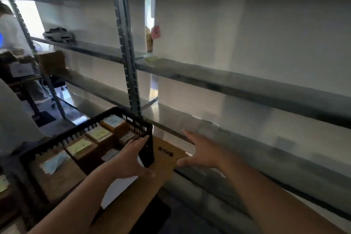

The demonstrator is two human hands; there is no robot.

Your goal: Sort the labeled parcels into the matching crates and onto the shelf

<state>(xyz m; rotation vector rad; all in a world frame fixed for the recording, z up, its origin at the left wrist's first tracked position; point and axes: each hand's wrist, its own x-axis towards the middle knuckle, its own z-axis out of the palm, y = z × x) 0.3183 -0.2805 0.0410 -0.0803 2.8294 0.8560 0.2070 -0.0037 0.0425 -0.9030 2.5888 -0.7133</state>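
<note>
1. Reaching forward, we have both hands out over a flat brown parcel [167, 155]; our left hand [131, 159] has its fingers straight and lies against the near corner of the black crate [146, 138], thumb down toward the parcel, gripping nothing.
2. Our right hand [201, 155] is spread, fingers apart and pointing to about eleven o'clock, thumb just beside the parcel's right edge; whether it touches is blurred, so we cannot tell.
3. The parcel lies between our hands, at three o'clock from the crate, on or at the front lip of the low metal shelf [247, 138]; a white label [121, 186] shows on its near part under our left forearm.
4. We judge it to be a cardboard mailer: light, fairly stiff, thin, smooth enough to slide. Taking it by its two long edges, thumbs on top, should keep it flat.
5. Inside the crate, at nine to eleven o'clock from our left hand, sit brown boxes [114, 125] with yellow and blue notes [79, 146].
6. Further out at eleven o'clock, another person [9, 30] stands beyond the shelving upright [125, 47].
</note>
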